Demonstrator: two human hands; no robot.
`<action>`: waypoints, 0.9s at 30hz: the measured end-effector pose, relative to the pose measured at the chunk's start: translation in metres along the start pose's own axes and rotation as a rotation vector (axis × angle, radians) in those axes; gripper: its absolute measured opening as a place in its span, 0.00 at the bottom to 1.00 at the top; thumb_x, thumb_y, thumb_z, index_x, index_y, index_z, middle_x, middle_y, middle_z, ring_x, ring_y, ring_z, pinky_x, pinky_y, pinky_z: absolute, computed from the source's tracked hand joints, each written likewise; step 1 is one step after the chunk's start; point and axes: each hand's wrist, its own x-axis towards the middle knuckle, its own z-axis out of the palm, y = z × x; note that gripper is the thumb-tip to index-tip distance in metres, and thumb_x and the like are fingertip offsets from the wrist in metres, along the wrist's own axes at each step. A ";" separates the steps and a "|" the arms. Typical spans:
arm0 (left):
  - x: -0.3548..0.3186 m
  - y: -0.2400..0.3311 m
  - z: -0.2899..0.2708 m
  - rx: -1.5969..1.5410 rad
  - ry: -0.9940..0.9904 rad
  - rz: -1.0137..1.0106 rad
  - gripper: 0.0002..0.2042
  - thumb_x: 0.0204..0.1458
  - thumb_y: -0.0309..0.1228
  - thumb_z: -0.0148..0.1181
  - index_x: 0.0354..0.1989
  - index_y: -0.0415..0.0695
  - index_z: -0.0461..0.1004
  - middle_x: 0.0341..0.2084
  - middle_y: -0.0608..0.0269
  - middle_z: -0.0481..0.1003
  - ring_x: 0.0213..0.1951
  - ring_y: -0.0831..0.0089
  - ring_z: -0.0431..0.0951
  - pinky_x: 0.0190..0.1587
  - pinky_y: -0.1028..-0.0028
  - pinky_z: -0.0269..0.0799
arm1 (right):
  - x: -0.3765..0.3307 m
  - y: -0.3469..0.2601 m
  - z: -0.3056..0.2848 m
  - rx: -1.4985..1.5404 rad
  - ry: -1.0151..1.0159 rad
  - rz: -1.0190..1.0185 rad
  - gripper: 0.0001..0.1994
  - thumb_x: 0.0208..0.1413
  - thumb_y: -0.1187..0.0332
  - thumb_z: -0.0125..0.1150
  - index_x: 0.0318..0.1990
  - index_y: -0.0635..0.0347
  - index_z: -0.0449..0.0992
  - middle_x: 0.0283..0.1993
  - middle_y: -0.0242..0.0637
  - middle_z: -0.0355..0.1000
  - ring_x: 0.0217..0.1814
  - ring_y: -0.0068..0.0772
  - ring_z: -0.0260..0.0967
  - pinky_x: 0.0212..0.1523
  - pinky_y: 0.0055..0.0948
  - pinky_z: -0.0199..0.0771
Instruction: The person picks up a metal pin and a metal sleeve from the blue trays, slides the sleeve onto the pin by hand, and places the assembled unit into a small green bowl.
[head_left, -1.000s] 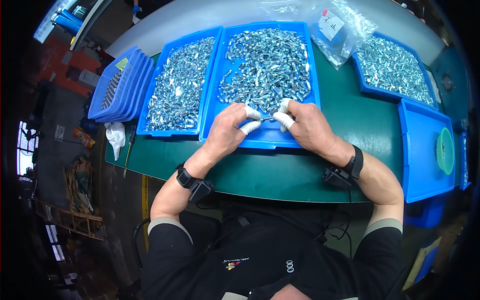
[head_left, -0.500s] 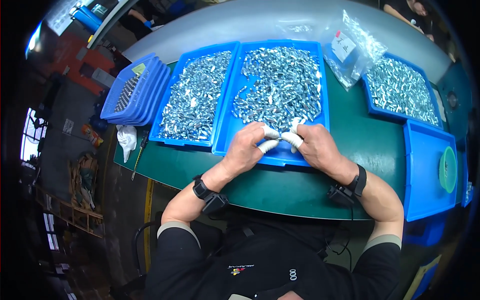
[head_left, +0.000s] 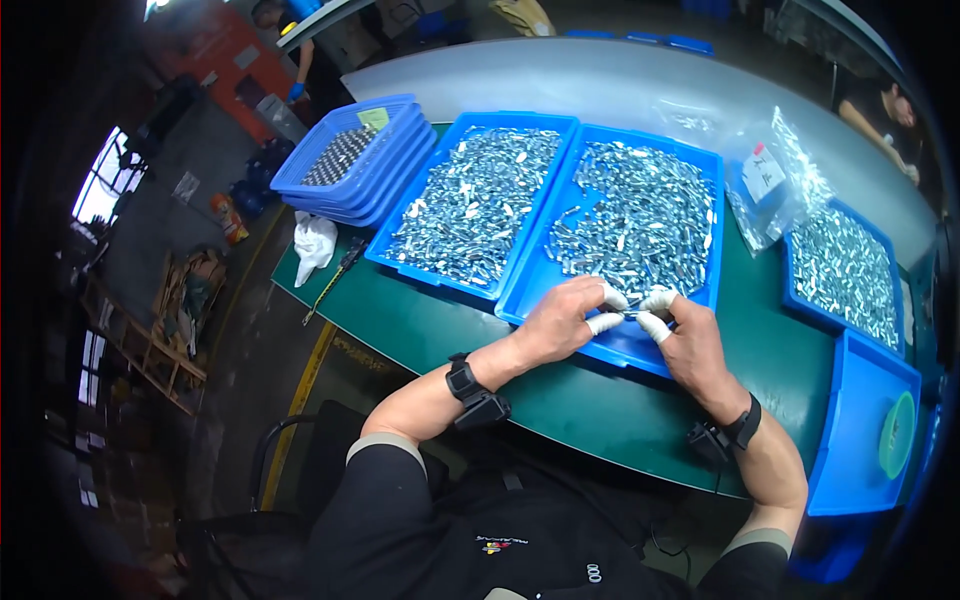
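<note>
Over the near end of the middle blue tray, my left hand and my right hand meet with fingertips almost touching. White finger covers sit on the thumbs and forefingers. Both hands are closed in a pinch on a small shiny metal part, whose exact kind is too small to make out. Just beyond the fingers, a heap of similar silvery metal pieces fills most of that tray. A black strapped device is on each wrist.
Left of it, another blue tray holds more metal pieces, beside stacked blue baskets, a white cloth and a tape measure. Rightward are a plastic bag, a filled tray, and a tray with a green bowl. People stand beyond.
The view has turned, so the table and trays appear shifted right and down and tilted. My hands stay together over the same tray, still pinching.
</note>
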 end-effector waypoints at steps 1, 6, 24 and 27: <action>-0.001 0.000 0.000 -0.006 0.006 -0.005 0.09 0.53 0.24 0.71 0.41 0.41 0.79 0.33 0.57 0.79 0.37 0.58 0.80 0.40 0.64 0.76 | 0.000 -0.001 0.000 -0.012 0.014 -0.029 0.06 0.58 0.74 0.70 0.41 0.65 0.82 0.31 0.44 0.79 0.32 0.32 0.77 0.31 0.33 0.74; 0.001 0.000 0.000 0.014 -0.001 0.010 0.08 0.53 0.25 0.71 0.40 0.42 0.79 0.33 0.57 0.79 0.38 0.56 0.79 0.42 0.62 0.75 | 0.001 -0.003 -0.001 -0.049 0.015 -0.036 0.06 0.58 0.72 0.70 0.38 0.65 0.82 0.28 0.45 0.77 0.27 0.33 0.74 0.28 0.34 0.70; -0.007 -0.006 -0.016 0.103 0.049 -0.021 0.09 0.53 0.23 0.70 0.42 0.43 0.80 0.36 0.58 0.80 0.41 0.60 0.81 0.46 0.64 0.76 | 0.000 0.007 -0.002 0.000 0.168 0.017 0.11 0.68 0.65 0.62 0.36 0.65 0.77 0.25 0.36 0.76 0.27 0.23 0.72 0.31 0.29 0.72; -0.012 -0.015 -0.057 0.225 0.150 -0.123 0.08 0.55 0.21 0.69 0.42 0.42 0.81 0.38 0.59 0.82 0.43 0.67 0.82 0.48 0.68 0.77 | 0.009 0.014 -0.003 0.303 0.255 0.027 0.10 0.70 0.64 0.59 0.41 0.63 0.77 0.31 0.32 0.78 0.29 0.19 0.70 0.30 0.23 0.69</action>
